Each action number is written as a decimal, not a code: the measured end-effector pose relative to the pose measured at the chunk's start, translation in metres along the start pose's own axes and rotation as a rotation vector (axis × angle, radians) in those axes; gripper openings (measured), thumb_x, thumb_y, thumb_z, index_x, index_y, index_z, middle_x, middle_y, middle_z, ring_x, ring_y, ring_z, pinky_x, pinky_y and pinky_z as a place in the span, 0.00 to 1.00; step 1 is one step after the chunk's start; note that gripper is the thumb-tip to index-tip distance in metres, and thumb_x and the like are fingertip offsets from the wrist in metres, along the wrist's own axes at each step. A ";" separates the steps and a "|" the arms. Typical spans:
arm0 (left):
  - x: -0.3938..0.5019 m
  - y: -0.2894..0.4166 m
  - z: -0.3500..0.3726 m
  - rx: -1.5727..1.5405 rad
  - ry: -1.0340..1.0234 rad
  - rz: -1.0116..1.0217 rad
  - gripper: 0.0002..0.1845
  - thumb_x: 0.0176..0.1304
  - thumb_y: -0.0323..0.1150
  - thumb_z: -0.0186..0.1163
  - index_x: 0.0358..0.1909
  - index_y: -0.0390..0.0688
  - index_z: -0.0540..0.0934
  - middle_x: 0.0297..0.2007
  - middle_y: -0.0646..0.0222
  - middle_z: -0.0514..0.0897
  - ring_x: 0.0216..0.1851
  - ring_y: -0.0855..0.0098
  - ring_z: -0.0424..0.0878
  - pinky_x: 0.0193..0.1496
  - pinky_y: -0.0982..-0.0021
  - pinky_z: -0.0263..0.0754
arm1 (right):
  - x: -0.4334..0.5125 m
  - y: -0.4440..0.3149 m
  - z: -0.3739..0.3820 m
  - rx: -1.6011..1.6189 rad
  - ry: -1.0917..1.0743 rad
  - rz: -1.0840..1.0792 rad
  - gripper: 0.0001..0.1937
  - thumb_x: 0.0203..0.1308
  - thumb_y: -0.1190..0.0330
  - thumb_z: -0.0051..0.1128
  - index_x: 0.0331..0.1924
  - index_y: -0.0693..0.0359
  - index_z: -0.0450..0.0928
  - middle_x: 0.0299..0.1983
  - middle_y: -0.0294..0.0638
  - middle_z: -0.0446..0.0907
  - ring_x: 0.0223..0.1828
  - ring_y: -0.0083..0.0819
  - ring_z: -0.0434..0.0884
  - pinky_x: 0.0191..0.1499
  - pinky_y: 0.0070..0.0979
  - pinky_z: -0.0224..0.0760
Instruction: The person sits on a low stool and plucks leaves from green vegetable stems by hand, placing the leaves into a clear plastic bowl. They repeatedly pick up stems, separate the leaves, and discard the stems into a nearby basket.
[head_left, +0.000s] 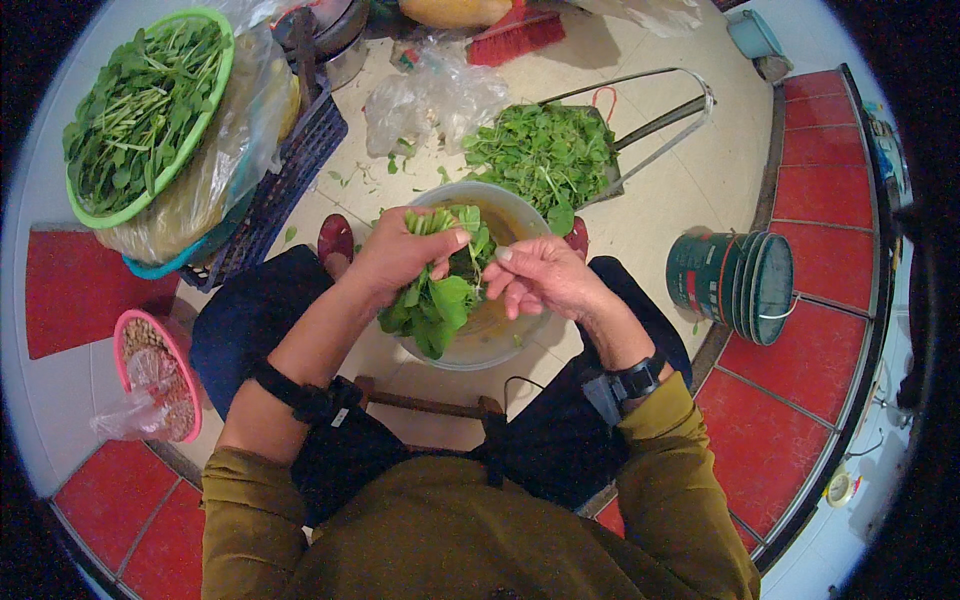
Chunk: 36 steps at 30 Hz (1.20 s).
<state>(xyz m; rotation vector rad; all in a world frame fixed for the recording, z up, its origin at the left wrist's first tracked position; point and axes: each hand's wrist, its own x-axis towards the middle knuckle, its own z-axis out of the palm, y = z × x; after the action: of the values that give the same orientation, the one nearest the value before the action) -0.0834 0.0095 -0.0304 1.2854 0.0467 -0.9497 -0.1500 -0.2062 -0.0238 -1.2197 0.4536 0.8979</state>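
A bunch of leafy greens is gripped in my left hand, its cut pale-green stems up by the thumb and its broad leaves hanging below. My right hand is just right of the bunch, thumb tip close to the curled index finger. Thin stems lie by those fingertips; whether they pinch one cannot be told. Both hands are over a whitish round plastic basin between my feet, its inside brownish and partly hidden by the hands and leaves. Behind it, loose greens are heaped on a dark dustpan with a long metal-framed handle.
At left, a lime-green basket of greens rests on plastic-bagged goods above a dark-blue crate. A pink basket of nuts stands below. A green bucket lies at right. Ahead are a crumpled plastic bag and a red brush.
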 end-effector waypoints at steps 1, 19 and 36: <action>0.000 0.000 0.002 0.016 0.015 0.002 0.08 0.55 0.30 0.65 0.30 0.36 0.79 0.20 0.72 0.78 0.17 0.82 0.71 0.21 0.78 0.65 | 0.000 0.001 0.004 0.055 -0.023 -0.041 0.11 0.67 0.63 0.50 0.39 0.64 0.76 0.30 0.40 0.80 0.19 0.23 0.79 0.15 0.13 0.60; 0.003 0.012 0.002 0.443 0.258 0.739 0.08 0.54 0.28 0.63 0.37 0.39 0.81 0.25 0.70 0.82 0.27 0.71 0.79 0.33 0.68 0.73 | 0.015 0.013 0.000 -0.351 0.303 -0.388 0.05 0.59 0.75 0.52 0.34 0.68 0.78 0.26 0.40 0.82 0.21 0.22 0.78 0.25 0.22 0.71; 0.010 -0.003 -0.001 0.492 0.002 0.238 0.06 0.55 0.29 0.62 0.34 0.39 0.80 0.23 0.70 0.82 0.24 0.81 0.75 0.29 0.74 0.71 | 0.008 -0.001 0.000 -0.115 0.357 -0.395 0.03 0.55 0.76 0.55 0.32 0.65 0.78 0.22 0.34 0.78 0.17 0.17 0.72 0.20 0.15 0.64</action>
<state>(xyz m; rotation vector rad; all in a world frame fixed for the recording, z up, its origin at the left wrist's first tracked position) -0.0781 0.0042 -0.0383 1.6989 -0.3513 -0.7777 -0.1439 -0.2037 -0.0293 -1.5189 0.4257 0.3721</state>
